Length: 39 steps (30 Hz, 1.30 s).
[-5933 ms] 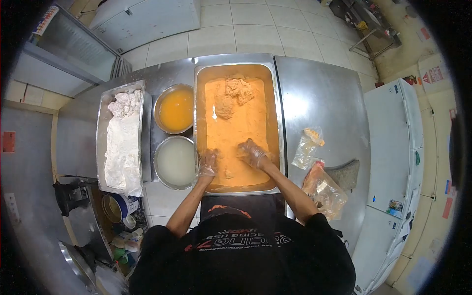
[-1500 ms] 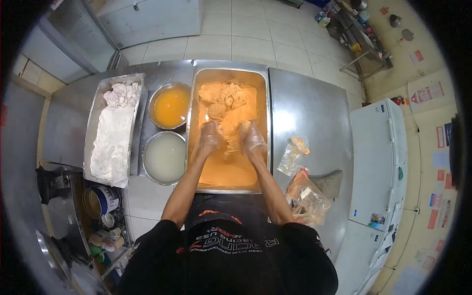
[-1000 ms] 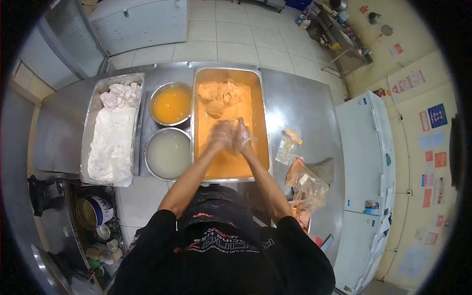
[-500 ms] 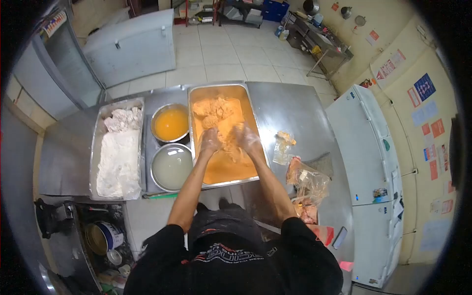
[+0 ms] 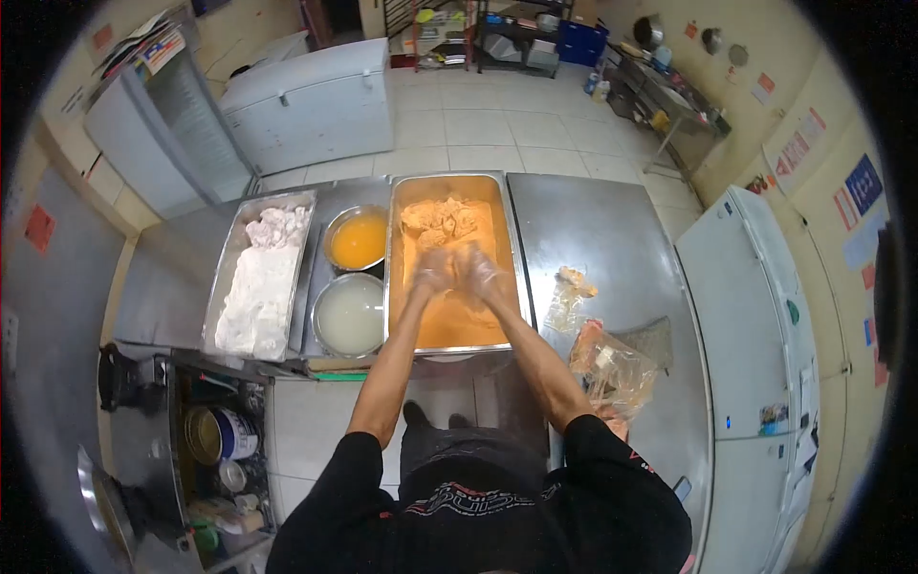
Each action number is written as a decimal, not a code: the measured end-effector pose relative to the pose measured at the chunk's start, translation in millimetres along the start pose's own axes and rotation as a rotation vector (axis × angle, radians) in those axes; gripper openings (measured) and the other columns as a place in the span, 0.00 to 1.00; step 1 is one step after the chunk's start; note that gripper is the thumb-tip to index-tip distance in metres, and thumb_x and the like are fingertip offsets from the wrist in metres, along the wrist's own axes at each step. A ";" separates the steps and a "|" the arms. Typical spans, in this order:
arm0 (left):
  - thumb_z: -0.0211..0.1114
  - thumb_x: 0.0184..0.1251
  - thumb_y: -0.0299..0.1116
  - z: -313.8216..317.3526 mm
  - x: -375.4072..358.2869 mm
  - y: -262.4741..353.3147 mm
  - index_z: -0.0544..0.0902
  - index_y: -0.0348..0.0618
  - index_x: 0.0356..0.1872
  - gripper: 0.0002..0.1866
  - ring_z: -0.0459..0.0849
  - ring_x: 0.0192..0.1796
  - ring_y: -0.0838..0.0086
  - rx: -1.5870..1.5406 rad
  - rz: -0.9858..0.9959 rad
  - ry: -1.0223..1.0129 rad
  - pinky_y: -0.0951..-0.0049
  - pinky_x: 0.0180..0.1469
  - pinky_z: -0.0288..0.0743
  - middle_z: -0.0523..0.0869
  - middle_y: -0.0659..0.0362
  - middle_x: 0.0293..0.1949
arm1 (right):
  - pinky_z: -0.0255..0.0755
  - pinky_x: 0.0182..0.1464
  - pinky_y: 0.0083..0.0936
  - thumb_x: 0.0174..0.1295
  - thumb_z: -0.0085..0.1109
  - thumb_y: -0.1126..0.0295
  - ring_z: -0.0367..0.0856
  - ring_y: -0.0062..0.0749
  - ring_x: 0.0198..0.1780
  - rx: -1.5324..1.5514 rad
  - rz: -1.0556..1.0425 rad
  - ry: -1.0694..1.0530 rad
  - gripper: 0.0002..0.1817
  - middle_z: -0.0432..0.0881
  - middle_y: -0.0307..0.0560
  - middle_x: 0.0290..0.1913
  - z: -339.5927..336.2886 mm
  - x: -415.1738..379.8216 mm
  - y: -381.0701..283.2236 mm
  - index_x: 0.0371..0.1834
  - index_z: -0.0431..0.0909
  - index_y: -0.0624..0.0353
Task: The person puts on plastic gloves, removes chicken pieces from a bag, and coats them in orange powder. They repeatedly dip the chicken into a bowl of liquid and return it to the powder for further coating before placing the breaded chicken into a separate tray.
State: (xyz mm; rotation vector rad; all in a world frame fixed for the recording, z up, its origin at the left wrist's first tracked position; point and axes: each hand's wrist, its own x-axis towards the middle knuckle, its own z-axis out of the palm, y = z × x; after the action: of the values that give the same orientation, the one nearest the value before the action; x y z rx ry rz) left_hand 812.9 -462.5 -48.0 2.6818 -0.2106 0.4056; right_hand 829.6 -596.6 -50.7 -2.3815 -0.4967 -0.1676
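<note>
A deep metal tray (image 5: 513, 277) holds orange powder (image 5: 459, 322), with coated orange pieces (image 5: 442, 218) heaped at its far end. My left hand (image 5: 435, 272) and my right hand (image 5: 478, 270) are close together over the middle of the powder, just nearer than the heap. Both hands are powdery and smeared by motion, so their fingers and anything in them cannot be made out. Left of the tray are a bowl of orange liquid (image 5: 360, 240) and a bowl of cloudy liquid (image 5: 349, 316).
At the left a long tray (image 5: 304, 273) holds white flour and floured pieces. On the steel table (image 5: 612, 220) at the right lie a small plastic bag (image 5: 564, 308), a larger bag (image 5: 617, 375) and a phone (image 5: 682, 489). A white fridge (image 5: 746, 316) stands beyond the right edge.
The view has shifted, so the table and trays appear farther right. My hands have come closer together over the powder; earlier they were farther apart beside the orange clumps.
</note>
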 end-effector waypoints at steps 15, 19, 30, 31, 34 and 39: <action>0.61 0.43 0.21 -0.7 -23.0 9.7 0.81 0.38 0.34 0.12 0.83 0.45 0.53 -0.129 -0.254 0.081 0.61 0.47 0.77 0.84 0.46 0.37 | 0.71 0.34 0.34 0.70 0.39 0.46 0.74 0.36 0.29 0.243 -0.035 0.039 0.30 0.79 0.50 0.31 -14.8 -21.4 10.0 0.54 0.71 0.66; 0.64 0.41 0.24 -5.5 -29.0 7.9 0.80 0.39 0.34 0.13 0.82 0.47 0.53 -0.144 -0.253 0.011 0.61 0.48 0.76 0.83 0.45 0.38 | 0.75 0.38 0.35 0.68 0.47 0.56 0.79 0.44 0.33 -0.149 0.026 0.015 0.23 0.82 0.53 0.36 -27.2 -26.4 -0.6 0.55 0.72 0.63; 0.74 0.46 0.31 -186.8 -167.9 5.6 0.81 0.43 0.41 0.18 0.83 0.41 0.76 -1.006 -0.267 0.504 0.74 0.45 0.78 0.85 0.60 0.39 | 0.58 0.68 0.34 0.67 0.48 0.51 0.69 0.38 0.63 0.184 -0.319 -0.130 0.27 0.73 0.49 0.60 -67.1 28.2 70.6 0.60 0.71 0.60; 0.75 0.46 0.31 -215.8 -201.7 15.2 0.81 0.42 0.42 0.20 0.83 0.41 0.77 -0.797 -0.371 0.622 0.75 0.46 0.78 0.85 0.60 0.39 | 0.61 0.66 0.30 0.67 0.47 0.61 0.70 0.40 0.62 -0.307 -0.691 0.075 0.23 0.74 0.56 0.61 -83.4 9.3 53.6 0.61 0.70 0.62; 0.75 0.45 0.34 -306.3 -340.2 41.9 0.80 0.42 0.44 0.22 0.83 0.41 0.74 -0.656 -0.309 0.847 0.73 0.48 0.77 0.85 0.59 0.38 | 0.63 0.62 0.36 0.66 0.49 0.54 0.70 0.42 0.60 0.022 -0.596 -0.157 0.26 0.74 0.51 0.59 -74.8 -13.5 12.1 0.62 0.69 0.59; 0.68 0.46 0.28 -353.9 -611.5 81.2 0.79 0.41 0.42 0.18 0.84 0.36 0.65 -0.149 -0.582 1.081 0.67 0.41 0.77 0.84 0.52 0.32 | 0.71 0.55 0.37 0.68 0.45 0.50 0.78 0.43 0.52 0.217 -0.622 -0.446 0.28 0.78 0.53 0.53 43.4 -95.7 -144.5 0.60 0.71 0.60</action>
State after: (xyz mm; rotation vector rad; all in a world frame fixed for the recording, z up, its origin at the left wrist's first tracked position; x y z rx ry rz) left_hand 129.4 -333.2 99.6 1.8900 0.7823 1.4352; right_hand 684.1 -497.8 -19.7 -1.9782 -1.3855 0.1441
